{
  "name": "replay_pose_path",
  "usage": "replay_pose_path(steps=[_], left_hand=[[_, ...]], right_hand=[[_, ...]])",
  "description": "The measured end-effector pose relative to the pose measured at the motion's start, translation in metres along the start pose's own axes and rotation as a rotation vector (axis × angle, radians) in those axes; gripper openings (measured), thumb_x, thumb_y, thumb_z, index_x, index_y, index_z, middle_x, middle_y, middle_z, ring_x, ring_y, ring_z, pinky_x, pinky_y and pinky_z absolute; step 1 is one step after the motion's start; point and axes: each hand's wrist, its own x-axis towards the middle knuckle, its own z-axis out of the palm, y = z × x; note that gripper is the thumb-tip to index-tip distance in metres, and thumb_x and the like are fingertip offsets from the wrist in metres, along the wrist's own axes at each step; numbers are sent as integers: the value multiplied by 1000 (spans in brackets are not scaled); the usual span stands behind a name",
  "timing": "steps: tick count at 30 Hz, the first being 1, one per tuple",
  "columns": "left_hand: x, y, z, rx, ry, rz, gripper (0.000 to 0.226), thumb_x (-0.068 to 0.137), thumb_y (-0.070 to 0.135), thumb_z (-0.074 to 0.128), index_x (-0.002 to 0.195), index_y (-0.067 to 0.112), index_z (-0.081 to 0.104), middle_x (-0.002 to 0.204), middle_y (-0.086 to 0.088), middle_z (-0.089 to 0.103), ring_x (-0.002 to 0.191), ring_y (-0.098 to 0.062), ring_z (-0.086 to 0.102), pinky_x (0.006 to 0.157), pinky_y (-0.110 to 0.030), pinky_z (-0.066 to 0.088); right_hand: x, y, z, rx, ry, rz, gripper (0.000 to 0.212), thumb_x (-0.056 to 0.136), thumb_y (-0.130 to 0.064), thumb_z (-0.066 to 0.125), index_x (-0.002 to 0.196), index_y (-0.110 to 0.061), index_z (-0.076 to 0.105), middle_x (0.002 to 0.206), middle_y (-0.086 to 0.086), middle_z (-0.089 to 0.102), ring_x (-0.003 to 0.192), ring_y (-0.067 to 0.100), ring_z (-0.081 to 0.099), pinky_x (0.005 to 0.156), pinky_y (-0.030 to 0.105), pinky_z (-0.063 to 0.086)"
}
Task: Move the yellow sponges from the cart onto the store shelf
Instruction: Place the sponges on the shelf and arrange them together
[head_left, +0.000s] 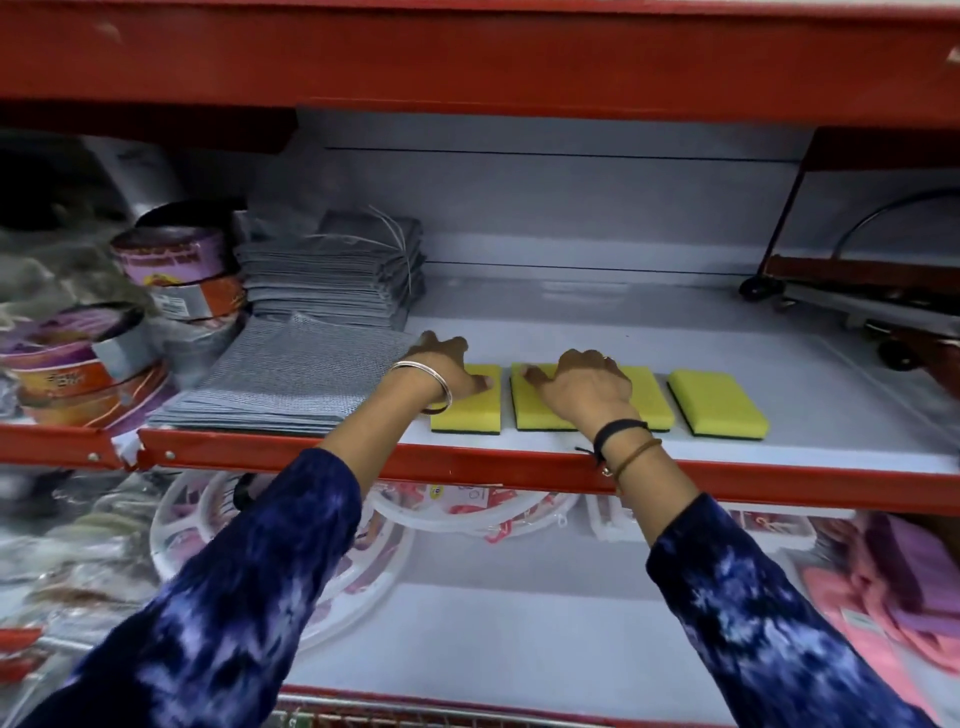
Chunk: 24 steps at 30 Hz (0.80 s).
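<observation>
A row of yellow sponges with dark green undersides lies flat near the front of the white shelf (597, 322). My left hand (441, 371) rests on the leftmost sponge (470, 408), fingers curled over its far edge and thumb on top. My right hand (584, 387) covers the middle of the row, palm down, over the second sponge (535, 410) and a third sponge (652, 392). The rightmost sponge (719, 402) lies free, apart from both hands. A strip of the cart's wire rim (415, 714) shows at the bottom edge.
Stacks of grey cloths (291, 384) lie left of the sponges, touching my left wrist. Round purple-and-orange tubs (176, 270) stand further left. A red shelf lip (467, 462) runs under my forearms. White plastic hangers (291, 545) and pink cloths (893, 597) fill the shelf below.
</observation>
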Motion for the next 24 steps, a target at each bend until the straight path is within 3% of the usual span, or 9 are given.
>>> replay_pose_path(steps=[4, 7, 24], left_hand=[[-5, -6, 0, 78, -27, 153, 60, 90, 39, 59, 144, 21, 39, 152, -12, 30, 139, -34, 34, 115, -40, 33], [-14, -8, 1, 71, -40, 198, 53, 91, 35, 59, 139, 20, 47, 150, -9, 37, 137, -29, 37, 114, -33, 32], [-51, 6, 14, 63, 1, 273, 51, 90, 34, 61, 137, 17, 50, 144, -13, 44, 134, -30, 42, 112, -31, 31]], right_hand=[[6, 10, -7, -34, -69, -130, 49, 98, -37, 41, 138, -9, 45, 144, 15, 45, 133, 33, 40, 108, 42, 38], [2, 15, -8, -84, -176, -172, 45, 97, -28, 45, 137, -9, 48, 145, 13, 47, 131, 32, 45, 108, 38, 40], [-37, 31, -5, -17, -139, -226, 48, 92, -34, 58, 130, -4, 57, 138, 16, 54, 127, 32, 50, 103, 37, 43]])
